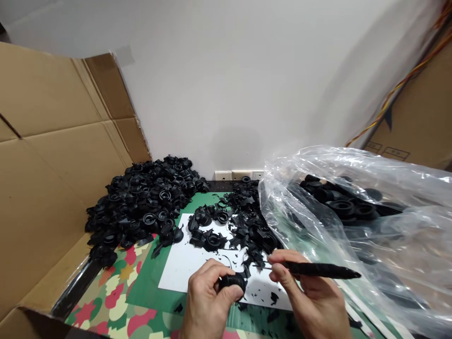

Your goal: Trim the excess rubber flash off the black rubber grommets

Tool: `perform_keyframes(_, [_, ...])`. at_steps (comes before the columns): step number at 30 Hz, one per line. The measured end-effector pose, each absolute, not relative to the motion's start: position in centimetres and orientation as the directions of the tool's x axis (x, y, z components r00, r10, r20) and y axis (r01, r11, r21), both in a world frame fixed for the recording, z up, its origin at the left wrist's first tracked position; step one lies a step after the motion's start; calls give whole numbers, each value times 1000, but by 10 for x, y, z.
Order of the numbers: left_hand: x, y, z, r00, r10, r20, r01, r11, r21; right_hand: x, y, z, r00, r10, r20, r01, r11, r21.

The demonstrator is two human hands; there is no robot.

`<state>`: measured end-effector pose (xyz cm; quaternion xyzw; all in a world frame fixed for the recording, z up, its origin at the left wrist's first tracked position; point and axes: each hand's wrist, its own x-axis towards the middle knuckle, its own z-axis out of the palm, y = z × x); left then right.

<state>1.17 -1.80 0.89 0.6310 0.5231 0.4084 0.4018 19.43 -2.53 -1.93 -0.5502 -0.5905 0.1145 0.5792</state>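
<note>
Pinched between the thumb and fingers of my left hand [211, 294] is a round black rubber part [233, 281], held low over the white sheet [176, 270]. My right hand [312, 296] grips a dark pen-shaped knife [318, 270], its thin tip pointing left toward the part but apart from it. Torn black scraps [256, 230] lie on the sheet just beyond both hands. A small cluster of ribbed black parts [212, 239] sits on the sheet further back.
A large heap of black rubber parts [141, 202] rests against a cardboard panel [63, 155] on the left. On the right, a clear plastic bag [406, 245] holds more black parts [342, 207]. Beneath the sheet is a green mat [148, 294]; wall sockets [242, 175] are behind.
</note>
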Motion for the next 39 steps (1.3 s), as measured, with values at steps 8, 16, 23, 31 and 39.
perform_keyframes(8, [11,-17,8,97,989,116,333,-142,932,179,-31,-15,221,923,316,124,295,-948])
perform_keyframes(16, [12,-15,3,66,987,149,351,-163,922,176,-31,-3,326,945,8,-75,34,-997])
perform_keyframes(23, [25,-19,21,116,956,270,601,-284,747,163,-20,-11,98,993,-71,-107,-60,-992])
perform_keyframes(31, [29,-21,28,149,968,204,537,-252,805,159,-21,-14,-157,948,-276,-466,-317,-826])
perform_keyframes(39, [26,-20,24,126,984,124,427,-167,889,163,-20,-15,-18,979,-204,-415,-193,-889])
